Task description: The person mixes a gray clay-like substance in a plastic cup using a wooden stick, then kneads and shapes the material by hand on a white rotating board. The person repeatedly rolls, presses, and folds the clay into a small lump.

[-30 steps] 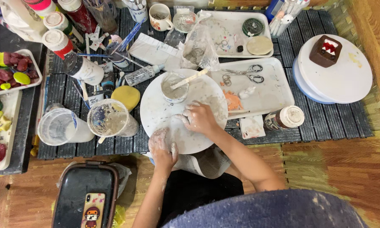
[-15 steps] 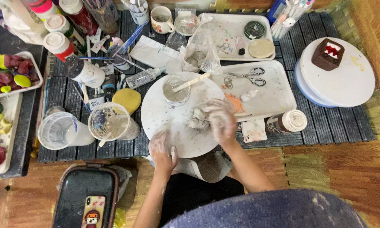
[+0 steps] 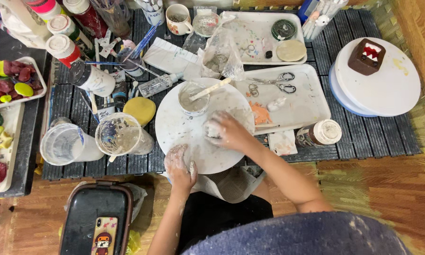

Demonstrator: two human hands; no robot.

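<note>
On the round white board (image 3: 184, 137) at the mat's front edge, I see my right hand (image 3: 229, 131) curled over a pale lump of clay (image 3: 211, 130); most of the lump is hidden under the fingers, so I cannot tell its shape. My left hand (image 3: 179, 165), caked in white, rests with fingers loosely bent on the board's near rim, gripping nothing I can make out. At the board's far edge stands one small cup (image 3: 192, 98) of grey slurry with a wooden stick (image 3: 211, 89) leaning in it. Left of the board I count two clear plastic cups (image 3: 120, 137), smeared inside, contents unclear. Behind the board lies a white tray (image 3: 302, 101) carrying one pair of scissors (image 3: 274, 82). Near the mat's right edge a white turntable (image 3: 387, 87) holds one brown block figure (image 3: 366, 55). At the left, two trays of coloured pieces (image 3: 9, 85) are cut off by the frame. One phone (image 3: 104, 233) lies on a dark case at the bottom.
</note>
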